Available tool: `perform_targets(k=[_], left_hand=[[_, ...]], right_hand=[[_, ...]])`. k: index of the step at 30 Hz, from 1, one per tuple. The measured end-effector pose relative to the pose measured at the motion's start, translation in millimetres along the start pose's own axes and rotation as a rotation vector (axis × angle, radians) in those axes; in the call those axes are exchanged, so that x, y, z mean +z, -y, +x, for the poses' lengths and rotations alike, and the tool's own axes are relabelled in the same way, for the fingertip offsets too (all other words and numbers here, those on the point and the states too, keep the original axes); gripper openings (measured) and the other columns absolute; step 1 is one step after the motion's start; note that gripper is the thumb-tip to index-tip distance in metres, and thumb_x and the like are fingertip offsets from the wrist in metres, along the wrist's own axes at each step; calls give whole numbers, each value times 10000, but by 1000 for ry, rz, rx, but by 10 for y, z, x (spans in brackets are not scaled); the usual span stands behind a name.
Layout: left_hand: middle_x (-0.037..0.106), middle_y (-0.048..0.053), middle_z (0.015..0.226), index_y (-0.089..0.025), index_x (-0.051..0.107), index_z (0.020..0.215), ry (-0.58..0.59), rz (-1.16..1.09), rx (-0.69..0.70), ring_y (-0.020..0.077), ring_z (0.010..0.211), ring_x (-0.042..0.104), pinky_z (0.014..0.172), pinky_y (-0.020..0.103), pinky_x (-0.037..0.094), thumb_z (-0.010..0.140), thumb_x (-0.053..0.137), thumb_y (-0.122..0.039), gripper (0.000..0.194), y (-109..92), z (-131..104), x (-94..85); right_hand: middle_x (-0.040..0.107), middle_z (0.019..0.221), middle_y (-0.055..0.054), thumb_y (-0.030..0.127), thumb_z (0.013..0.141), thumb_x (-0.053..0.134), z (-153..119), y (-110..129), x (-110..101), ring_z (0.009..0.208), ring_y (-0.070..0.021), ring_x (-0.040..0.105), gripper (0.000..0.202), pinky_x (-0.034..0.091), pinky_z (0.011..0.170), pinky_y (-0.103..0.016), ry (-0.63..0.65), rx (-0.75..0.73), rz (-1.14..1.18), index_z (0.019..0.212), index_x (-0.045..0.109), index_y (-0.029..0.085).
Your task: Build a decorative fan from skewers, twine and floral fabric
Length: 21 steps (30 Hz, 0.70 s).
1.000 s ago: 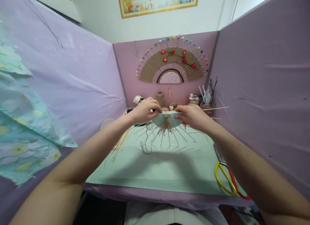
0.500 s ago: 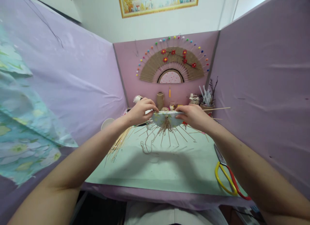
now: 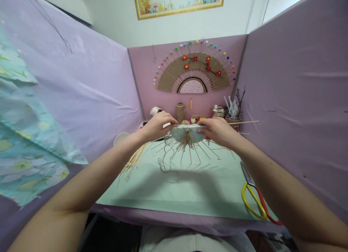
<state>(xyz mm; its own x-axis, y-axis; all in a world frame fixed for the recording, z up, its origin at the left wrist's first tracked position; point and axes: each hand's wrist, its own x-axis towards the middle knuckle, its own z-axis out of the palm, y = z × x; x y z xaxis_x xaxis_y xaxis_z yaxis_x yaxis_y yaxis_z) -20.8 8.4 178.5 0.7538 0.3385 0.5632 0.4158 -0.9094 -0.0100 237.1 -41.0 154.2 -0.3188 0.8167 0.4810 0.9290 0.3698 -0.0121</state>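
A half-round piece covered in pale floral cloth [image 3: 178, 134] is held up over the table, its straight edge on top. My left hand [image 3: 160, 124] pinches its upper left corner, and my right hand [image 3: 215, 128] grips the upper right corner, thumb in front. Thin sticks [image 3: 190, 156] fan out below and to the sides of it. At its middle hangs a tassel of brown twine [image 3: 186, 139]. A loose string [image 3: 163, 165] dangles below my left hand.
Scissors with yellow and red handles [image 3: 254, 197] lie at the table's right. Loose sticks [image 3: 134, 161] lie left on the green tabletop [image 3: 176, 197]. Behind stand a twine spool [image 3: 180, 112] and a pot of glue sticks [image 3: 233, 120]. A decorated fan [image 3: 168, 76] hangs on the back panel.
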Motion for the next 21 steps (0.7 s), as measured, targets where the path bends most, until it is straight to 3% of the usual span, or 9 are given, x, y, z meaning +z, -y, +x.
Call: perform_targets(k=[16,21], left_hand=[[683,59,897,-202,715,950,85,133,37,177,906,571,839,332,410,936,462,-194,254,51,-2,-41],[685,63,919,-187,703,905,39,57,25,175,893,584,847,330,437,904,530,-208,175,71,-26,-56]], right_hand=[[763,843,-49,272,873,608,-25,5,-19,802,-205,676,196,381,699,-271,-3,-11,26,1010,726,198],[759,831,-52,272,873,604,-28,-3,-18,794,-207,671,195,376,679,-268,-2,4,21,1009,724,200]])
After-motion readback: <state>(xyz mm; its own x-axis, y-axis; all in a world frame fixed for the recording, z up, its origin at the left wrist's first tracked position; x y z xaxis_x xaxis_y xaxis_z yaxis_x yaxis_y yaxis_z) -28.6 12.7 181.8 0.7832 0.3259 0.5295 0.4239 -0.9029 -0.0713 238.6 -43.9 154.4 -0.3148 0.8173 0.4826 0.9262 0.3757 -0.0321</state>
